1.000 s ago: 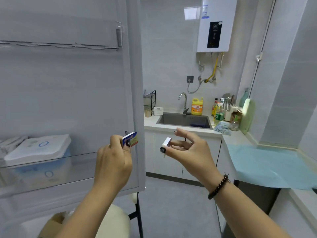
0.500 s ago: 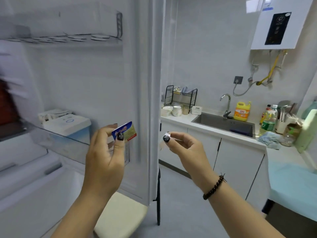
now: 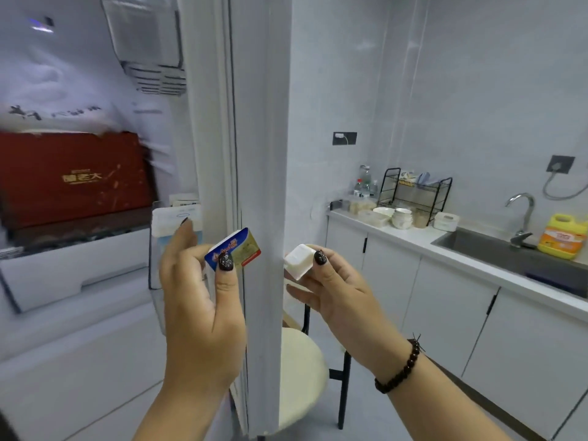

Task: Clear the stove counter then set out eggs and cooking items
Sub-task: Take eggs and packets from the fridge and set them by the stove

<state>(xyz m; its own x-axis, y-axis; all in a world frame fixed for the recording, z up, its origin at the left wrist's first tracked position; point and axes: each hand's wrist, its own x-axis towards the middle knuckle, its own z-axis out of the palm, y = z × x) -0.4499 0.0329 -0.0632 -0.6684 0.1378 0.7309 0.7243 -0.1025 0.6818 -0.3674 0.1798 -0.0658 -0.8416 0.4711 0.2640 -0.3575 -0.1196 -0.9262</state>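
A: The small packet (image 3: 234, 251) in the left hand (image 3: 203, 300), is it glossy printed foil?

B: Yes, and the white tub (image 3: 297, 261) in the right hand (image 3: 337, 291) looks smooth matt plastic

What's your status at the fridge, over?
Left hand pinches butter packet. Right hand pinches white portion. Fridge door open between them.

2 small butter portions, held up in front of open fridge edge. Left one (image 3: 234, 251): blue, gold and red printed lid facing camera, tilted, pinched at its lower edge. Right one (image 3: 298, 261): plain white tub, tilted, printed side unseen, pinched at its right side.
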